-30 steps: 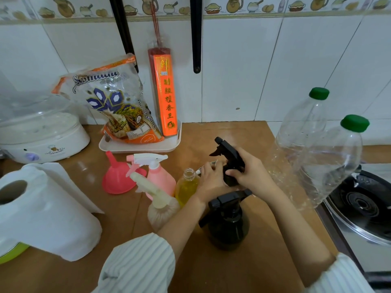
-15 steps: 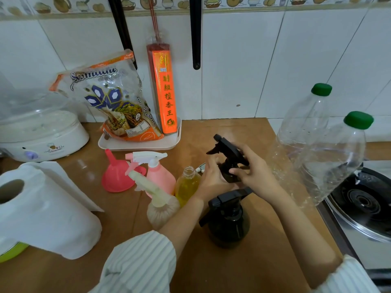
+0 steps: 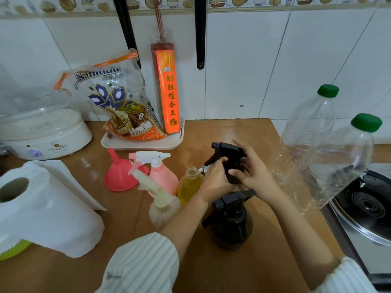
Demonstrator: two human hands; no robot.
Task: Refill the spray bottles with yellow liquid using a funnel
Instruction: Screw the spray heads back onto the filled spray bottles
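Two hands: a black spray bottle (image 3: 232, 166) is gripped between them above the desk (image 3: 264, 261); the left hand (image 3: 215, 182) is closed on its lower body, the right hand (image 3: 251, 176) is wrapped around the neck below the trigger head.
Axis: the gripped bottle is held roughly upright, nozzle pointed left and away.
Step judged: the head is probably being screwed on or off; which cannot be told.
Yellow liquid: an uncapped small bottle (image 3: 189, 187) is seen just left of the left hand.
Funnel: a pink funnel (image 3: 120, 176) is laid mouth-down farther left, nearer the left hand.
In the way: a pink spray bottle (image 3: 161, 174) and a cream spray bottle (image 3: 161, 206) are stood between funnel and hands.
Nearby: a second black spray bottle (image 3: 231, 220) is stood just below the hands; two clear bottles (image 3: 330, 157) are crowded at the right.
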